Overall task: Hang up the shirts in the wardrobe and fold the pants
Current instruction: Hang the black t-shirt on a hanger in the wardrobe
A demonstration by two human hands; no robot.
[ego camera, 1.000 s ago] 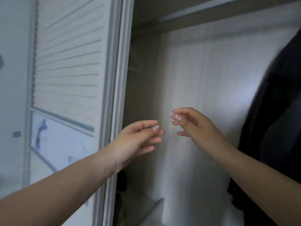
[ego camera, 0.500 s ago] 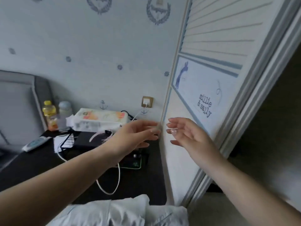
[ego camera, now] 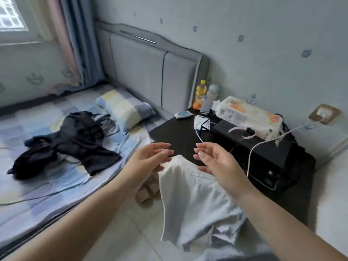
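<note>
Black clothes (ego camera: 71, 142) lie crumpled in a heap on the bed (ego camera: 47, 185).

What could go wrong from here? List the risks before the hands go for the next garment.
1. The dark clothes lie in a tangled heap on the bed; lifting one piece may drag others off.
2. A thin cable runs across the sheet near the heap and could snag.
3. Both the left hand and right hand are empty over the white garment, whose lower end sits by the floor and could get stepped on.
</note>
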